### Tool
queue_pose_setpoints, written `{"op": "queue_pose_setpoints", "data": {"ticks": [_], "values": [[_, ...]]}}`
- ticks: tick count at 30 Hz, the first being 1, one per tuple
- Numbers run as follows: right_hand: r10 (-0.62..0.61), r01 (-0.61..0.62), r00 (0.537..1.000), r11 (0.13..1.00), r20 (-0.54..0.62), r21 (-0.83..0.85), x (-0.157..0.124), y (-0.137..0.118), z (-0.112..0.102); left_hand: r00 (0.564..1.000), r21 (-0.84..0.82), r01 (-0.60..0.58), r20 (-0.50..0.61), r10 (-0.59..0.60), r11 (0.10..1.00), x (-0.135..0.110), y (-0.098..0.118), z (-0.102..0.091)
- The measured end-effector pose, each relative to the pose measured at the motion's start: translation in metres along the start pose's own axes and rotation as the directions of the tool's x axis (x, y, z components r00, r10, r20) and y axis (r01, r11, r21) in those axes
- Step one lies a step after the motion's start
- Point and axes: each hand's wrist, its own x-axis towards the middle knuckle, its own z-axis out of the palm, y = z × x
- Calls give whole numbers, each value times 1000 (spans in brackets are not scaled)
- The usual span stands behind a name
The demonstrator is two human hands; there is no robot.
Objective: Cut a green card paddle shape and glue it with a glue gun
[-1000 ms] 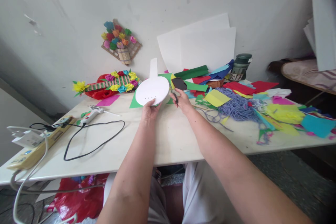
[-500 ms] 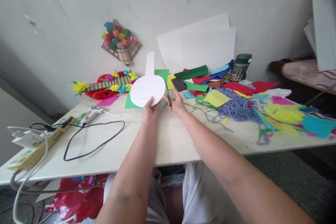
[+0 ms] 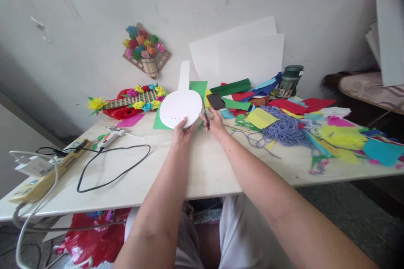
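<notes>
My left hand (image 3: 182, 133) grips the lower edge of a white banjo-shaped cutout (image 3: 179, 103), thumb on its front. The cutout has a round body with a row of small dark holes and a straight neck pointing up. Behind it is a sheet of green paper (image 3: 198, 88), showing past the edges on both sides. Scissors (image 3: 206, 121) are in my right hand (image 3: 216, 124), their blades upright beside the cutout's right edge. Whether the blades touch the green paper is hard to make out.
A glue gun (image 3: 112, 136), its cord and a power strip (image 3: 50, 172) lie at left. Behind them is a flower-decorated paper guitar (image 3: 129, 101). On the right are a phone (image 3: 216, 101), coloured paper (image 3: 261, 117), purple yarn (image 3: 284, 128) and a green jar (image 3: 290, 80).
The cutout and green paper have shifted slightly right, and the cutout's neck leans a little more to the right. My right hand and the scissors have also moved slightly right.
</notes>
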Motion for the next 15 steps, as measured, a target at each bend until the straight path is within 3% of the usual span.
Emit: {"op": "queue_pose_setpoints", "data": {"ticks": [15], "values": [[-71, 70, 997, 997, -32, -32, 4, 4, 1, 1000, -7, 19, -10, -19, 1000, 2, -2, 0]]}}
